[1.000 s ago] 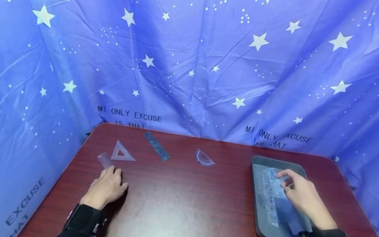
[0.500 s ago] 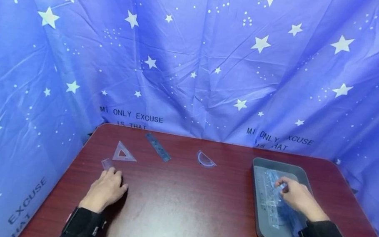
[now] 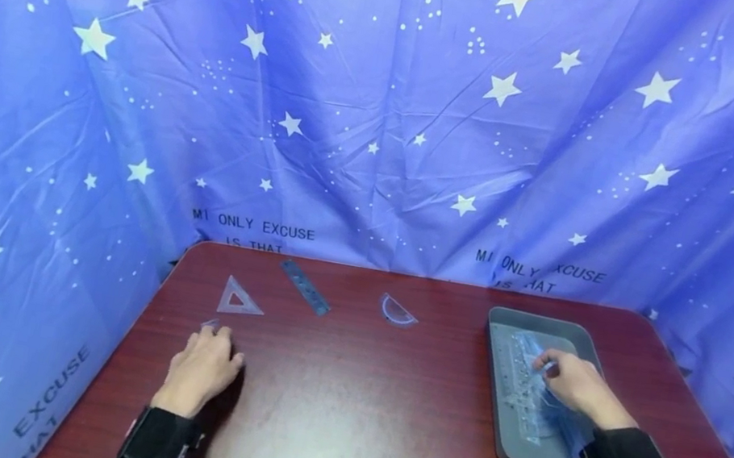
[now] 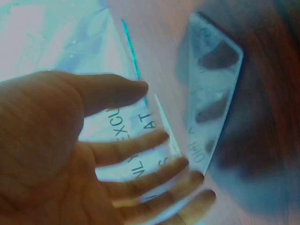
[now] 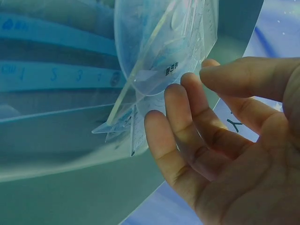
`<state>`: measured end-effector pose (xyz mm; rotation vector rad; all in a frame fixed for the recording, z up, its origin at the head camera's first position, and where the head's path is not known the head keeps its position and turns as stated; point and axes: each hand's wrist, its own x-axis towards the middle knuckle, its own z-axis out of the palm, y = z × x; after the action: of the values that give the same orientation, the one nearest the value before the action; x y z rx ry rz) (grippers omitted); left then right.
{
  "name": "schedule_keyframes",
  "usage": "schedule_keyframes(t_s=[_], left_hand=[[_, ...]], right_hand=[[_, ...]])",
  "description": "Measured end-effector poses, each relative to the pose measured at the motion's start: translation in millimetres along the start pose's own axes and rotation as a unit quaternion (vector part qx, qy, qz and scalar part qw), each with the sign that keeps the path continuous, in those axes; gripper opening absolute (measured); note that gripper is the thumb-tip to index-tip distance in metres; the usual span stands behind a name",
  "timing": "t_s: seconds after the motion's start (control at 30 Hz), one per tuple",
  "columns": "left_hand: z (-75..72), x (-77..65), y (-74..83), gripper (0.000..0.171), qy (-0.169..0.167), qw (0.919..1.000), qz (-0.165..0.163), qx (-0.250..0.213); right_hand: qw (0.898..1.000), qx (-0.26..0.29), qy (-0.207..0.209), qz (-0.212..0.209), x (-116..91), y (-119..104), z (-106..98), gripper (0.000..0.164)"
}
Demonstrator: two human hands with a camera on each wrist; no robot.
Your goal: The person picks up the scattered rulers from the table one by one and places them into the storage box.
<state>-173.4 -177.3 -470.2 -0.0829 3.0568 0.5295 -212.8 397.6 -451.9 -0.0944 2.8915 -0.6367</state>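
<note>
My left hand (image 3: 202, 368) is low over the table's left side, fingers extended and thumb apart. Its fingertips touch a clear plastic piece with curved cut-outs (image 4: 213, 89), which in the head view is mostly hidden under them. Over the grey tray (image 3: 505, 450) my right hand (image 3: 582, 390) has its fingers bent. In the right wrist view its thumb and index finger meet at the edge of a clear plastic drawing tool (image 5: 206, 33), seemingly pinching it. A rounded clear plate (image 5: 150, 65) overlaps other clear pieces there. Blue rulers (image 5: 51, 75) lie in the tray.
On the table's far side, from left to right, lie a clear set square (image 3: 240, 301), a blue-grey ruler (image 3: 305, 288) and a protractor (image 3: 398, 311). Starry blue curtain (image 3: 389, 102) stands close behind the table (image 3: 340, 421) and along both sides.
My right thumb and fingers have closed together and lowered into the tray, where clear pieces have shifted. The piece at my left fingertips has slid toward that hand and shows less.
</note>
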Motion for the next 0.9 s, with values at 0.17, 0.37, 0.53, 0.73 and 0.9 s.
schedule_keyframes(t_s=[0.17, 0.37, 0.53, 0.73, 0.9], left_hand=[[5.3, 0.2, -3.5, 0.059, -0.019, 0.9986, -0.049, -0.004], [9.5, 0.3, -5.2, 0.058, -0.009, 0.9991, -0.036, -0.019], [11.3, -0.2, -1.1, 0.059, -0.001, 0.9995, -0.017, -0.028], [13.0, 0.1, 2.9, 0.059, -0.018, 0.9989, -0.023, -0.035], [15.8, -0.5, 2.7, 0.052, -0.014, 0.9988, -0.023, -0.04]], right_hand=[[1.0, -0.006, 0.002, -0.006, -1, 1, 1, 0.028], [1.0, 0.005, 0.007, -0.009, -6, -3, 1, 0.03], [0.999, 0.002, 0.033, -0.028, -8, -6, 2, 0.029], [0.998, 0.007, 0.045, -0.033, -11, -13, 1, 0.029], [0.998, 0.009, 0.056, -0.041, -17, -24, -3, 0.029]])
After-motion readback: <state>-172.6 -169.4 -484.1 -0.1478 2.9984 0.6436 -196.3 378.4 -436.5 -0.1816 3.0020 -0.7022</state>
